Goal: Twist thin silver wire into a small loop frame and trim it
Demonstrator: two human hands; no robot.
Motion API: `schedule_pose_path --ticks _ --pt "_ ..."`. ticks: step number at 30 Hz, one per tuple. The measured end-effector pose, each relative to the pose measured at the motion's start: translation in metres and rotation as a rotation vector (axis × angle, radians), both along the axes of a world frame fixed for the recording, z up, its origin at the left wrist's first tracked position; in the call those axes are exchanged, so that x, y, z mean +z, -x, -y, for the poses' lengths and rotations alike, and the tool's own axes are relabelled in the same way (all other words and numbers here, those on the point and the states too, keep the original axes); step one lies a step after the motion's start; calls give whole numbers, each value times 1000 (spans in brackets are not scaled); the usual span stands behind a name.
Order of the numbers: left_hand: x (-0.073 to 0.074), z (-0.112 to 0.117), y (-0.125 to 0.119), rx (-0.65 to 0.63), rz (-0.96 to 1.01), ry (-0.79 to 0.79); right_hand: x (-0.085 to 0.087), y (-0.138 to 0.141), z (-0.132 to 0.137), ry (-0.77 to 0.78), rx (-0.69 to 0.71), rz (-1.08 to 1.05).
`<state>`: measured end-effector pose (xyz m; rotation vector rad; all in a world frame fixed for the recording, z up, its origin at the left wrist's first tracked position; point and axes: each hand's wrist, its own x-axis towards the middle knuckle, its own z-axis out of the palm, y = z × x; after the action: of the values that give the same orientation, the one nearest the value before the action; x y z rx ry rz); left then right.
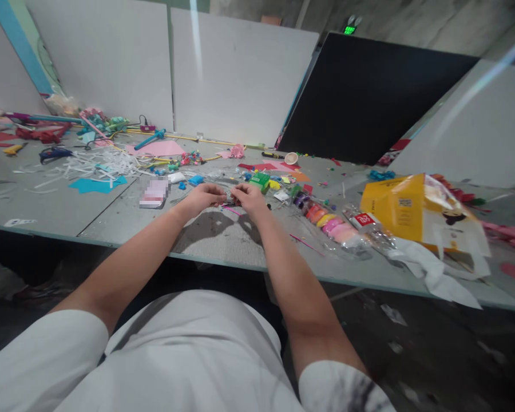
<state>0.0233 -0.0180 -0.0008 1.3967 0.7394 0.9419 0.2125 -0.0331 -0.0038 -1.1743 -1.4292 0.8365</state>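
Note:
My left hand [206, 197] and my right hand [248, 197] meet fingertip to fingertip just above the grey table [223, 243]. Both are pinched closed around something small between them, too tiny and blurred to name. Thin pink sticks [232, 210] lie on the table under my fingers. A green packet [260, 182] sits just beyond my right hand, with a yellow lump [274, 185] beside it. Past my left hand is a blue piece [195, 180]. The pixelated pinkish card or phone [153, 193] lies to the left of my left wrist.
Tubs of coloured clay [326, 223] in clear wrap lie to the right, beside a yellow and white bag [412, 209]. White paper strips [98, 164], blue paper [96, 184] and pink paper [158, 149] cover the left. White boards [240, 74] and a black board [369, 97] stand behind.

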Motion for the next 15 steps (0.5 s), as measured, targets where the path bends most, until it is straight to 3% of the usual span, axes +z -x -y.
schedule_pose_path --ticks 15 --pt "-4 -4 0 48 21 21 4 -1 3 -42 34 78"
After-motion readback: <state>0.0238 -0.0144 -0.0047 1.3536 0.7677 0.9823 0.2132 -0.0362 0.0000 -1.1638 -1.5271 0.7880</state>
